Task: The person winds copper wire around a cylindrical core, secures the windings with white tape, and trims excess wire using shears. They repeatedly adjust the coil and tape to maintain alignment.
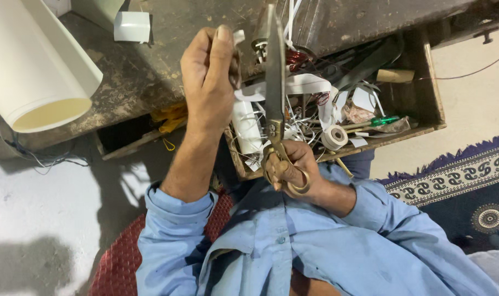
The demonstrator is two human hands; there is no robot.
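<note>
While left hand point(208, 77) grip pinches white strip point(238, 37), mostly hidden, right hand point(288, 167) grip clamps scissors point(274, 82).

Large metal scissors point(274, 87) with brass-coloured handles stand upright, blades nearly closed and pointing away. A small white paper strip point(238, 37) sits pinched just left of the blades.

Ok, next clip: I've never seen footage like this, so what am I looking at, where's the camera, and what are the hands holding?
No machine here: a camera on a person's head looks down at their own arms in blue sleeves. The right hand grips the handles of large metal scissors, blades pointing away. The left hand pinches a small white scrap beside the blades. Beneath them is an open wooden drawer full of clutter: a tape roll, a green-handled screwdriver, white strips. A cream roll of sheet lies on the worn workbench.
</note>
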